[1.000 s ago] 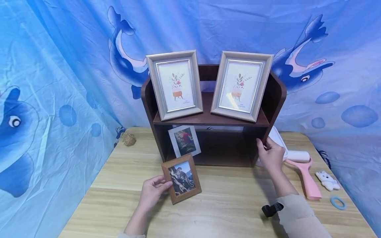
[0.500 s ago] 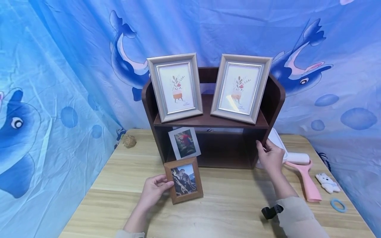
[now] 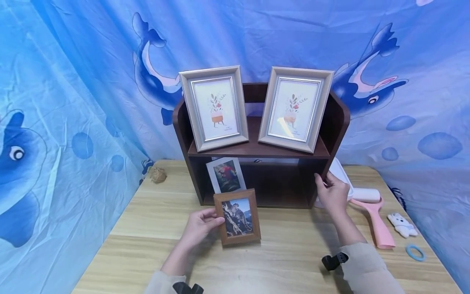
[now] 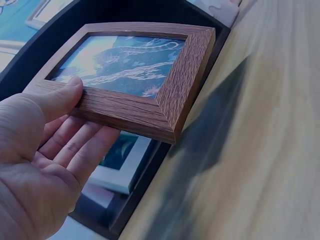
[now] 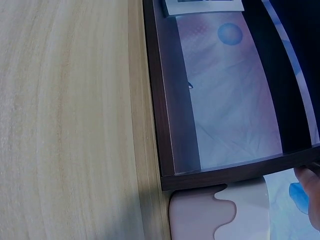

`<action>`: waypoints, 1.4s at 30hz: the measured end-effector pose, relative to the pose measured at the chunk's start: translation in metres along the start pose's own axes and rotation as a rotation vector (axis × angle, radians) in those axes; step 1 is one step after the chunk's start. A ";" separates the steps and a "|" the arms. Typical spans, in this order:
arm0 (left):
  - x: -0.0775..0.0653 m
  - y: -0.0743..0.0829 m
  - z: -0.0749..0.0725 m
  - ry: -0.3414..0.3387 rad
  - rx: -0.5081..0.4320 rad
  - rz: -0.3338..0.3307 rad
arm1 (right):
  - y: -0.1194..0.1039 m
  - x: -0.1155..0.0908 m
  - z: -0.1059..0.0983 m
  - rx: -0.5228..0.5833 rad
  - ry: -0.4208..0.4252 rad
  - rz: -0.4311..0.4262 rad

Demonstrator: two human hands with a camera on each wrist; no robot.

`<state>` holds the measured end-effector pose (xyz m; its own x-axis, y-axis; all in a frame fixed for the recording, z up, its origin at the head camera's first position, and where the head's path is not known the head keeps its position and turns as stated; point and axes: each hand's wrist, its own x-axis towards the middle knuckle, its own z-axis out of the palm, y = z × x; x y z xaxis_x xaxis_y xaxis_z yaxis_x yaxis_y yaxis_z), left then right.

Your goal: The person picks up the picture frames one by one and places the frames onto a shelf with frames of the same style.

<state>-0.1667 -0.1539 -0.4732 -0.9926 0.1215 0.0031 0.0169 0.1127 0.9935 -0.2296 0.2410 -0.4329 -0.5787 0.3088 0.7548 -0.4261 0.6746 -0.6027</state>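
My left hand (image 3: pixel 200 226) pinches the left edge of a brown wooden photo frame (image 3: pixel 238 217), thumb in front and fingers behind. The frame shows a leopard and is held upright in front of the shelf. In the left wrist view, the held frame (image 4: pixel 125 105) overlaps the dark shelf. My right hand (image 3: pixel 335 192) grips the right side panel of the dark brown two-tier shelf (image 3: pixel 338 122). Only part of that hand (image 5: pixel 311 192) shows in the right wrist view. A white-bordered parrot picture (image 3: pixel 225 175) leans in the lower tier, its bottom hidden by the wooden frame.
Two silver-grey frames (image 3: pixel 214 108) with plant prints lean on the upper tier. Right of the shelf are a white container (image 3: pixel 339 173), a pink-handled lint roller (image 3: pixel 376 220), a white toy bear (image 3: pixel 402 225) and a blue ring (image 3: pixel 415 252). A twine ball (image 3: pixel 158 174) lies left.
My left hand has carried the wooden frame rightward and slightly up, turning it straighter, and it overlaps the parrot picture's lower edge. My right hand stays on the shelf's side.
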 end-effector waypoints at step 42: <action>0.086 0.011 0.069 -0.096 -0.034 0.053 | 0.002 -0.001 0.003 0.003 0.011 0.013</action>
<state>-0.2437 -0.0741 -0.4703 -0.9742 0.2209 0.0461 0.0631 0.0704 0.9955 -0.2320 0.2402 -0.4358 -0.5763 0.3248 0.7499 -0.4211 0.6685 -0.6131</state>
